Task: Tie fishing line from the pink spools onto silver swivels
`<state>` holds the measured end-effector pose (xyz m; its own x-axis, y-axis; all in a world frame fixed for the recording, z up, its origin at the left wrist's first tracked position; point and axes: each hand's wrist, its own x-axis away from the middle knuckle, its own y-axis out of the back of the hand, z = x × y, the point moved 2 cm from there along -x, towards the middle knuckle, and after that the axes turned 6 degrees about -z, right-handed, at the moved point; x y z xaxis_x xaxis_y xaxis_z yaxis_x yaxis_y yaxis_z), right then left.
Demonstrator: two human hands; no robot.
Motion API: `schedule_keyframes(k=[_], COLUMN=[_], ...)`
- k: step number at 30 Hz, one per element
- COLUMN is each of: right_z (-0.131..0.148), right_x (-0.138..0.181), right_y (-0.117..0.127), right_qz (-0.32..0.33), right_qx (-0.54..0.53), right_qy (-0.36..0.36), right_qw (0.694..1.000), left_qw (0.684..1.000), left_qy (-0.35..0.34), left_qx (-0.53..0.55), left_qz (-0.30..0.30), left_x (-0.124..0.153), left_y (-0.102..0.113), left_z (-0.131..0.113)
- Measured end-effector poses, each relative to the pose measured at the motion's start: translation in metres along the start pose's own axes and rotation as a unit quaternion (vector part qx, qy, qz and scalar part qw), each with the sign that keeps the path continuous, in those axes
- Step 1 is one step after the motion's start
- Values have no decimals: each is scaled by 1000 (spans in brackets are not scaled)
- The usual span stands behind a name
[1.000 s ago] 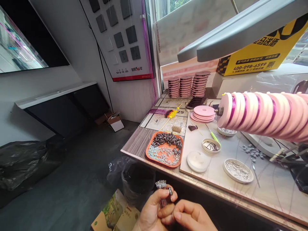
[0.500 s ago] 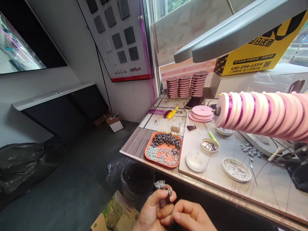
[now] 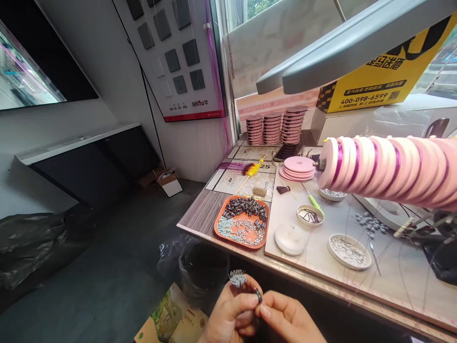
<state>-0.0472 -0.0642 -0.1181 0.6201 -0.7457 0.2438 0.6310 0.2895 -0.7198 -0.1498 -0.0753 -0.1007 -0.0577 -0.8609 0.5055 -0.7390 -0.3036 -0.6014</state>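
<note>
Below the table (image 3: 400, 286) edge, the left hand (image 3: 228, 317) grips a bundle of wires (image 3: 237, 278) with silver tips upward. The right hand (image 3: 291, 319), touching the left, pinches a small dark piece (image 3: 258, 296) with its fingertips. An orange tray (image 3: 243, 222) of small parts lies on the table beyond.

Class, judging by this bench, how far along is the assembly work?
Done: stacks of wound pink spools stand at the back. In hand: the left hand grips a bundle of small metal-tipped pieces, and the right hand pinches one dark piece. Left: the orange tray holds many loose pieces.
</note>
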Motion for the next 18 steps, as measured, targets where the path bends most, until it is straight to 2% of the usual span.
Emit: schedule_keyframes(k=[6,11,15,18], right_z=[-7,-3,1,0], right_x=[-2,-1,0,0], right_y=[13,16,17,19], right_qz=[-35,-58,-74,-73], right_qx=[60,134,176,207], right_qy=[17,25,40,56], right_qw=[997,989,981,974], left_qw=[983,960,915,885], left_qy=[-106,-176,-277,-344], left_qx=[-147,-219,-291,-309], left_qz=[12,-2,-18,-57], left_x=[-1,9,14,17], left_y=[7,-2,-13,-16], left_z=[-1,-15,-24,-27])
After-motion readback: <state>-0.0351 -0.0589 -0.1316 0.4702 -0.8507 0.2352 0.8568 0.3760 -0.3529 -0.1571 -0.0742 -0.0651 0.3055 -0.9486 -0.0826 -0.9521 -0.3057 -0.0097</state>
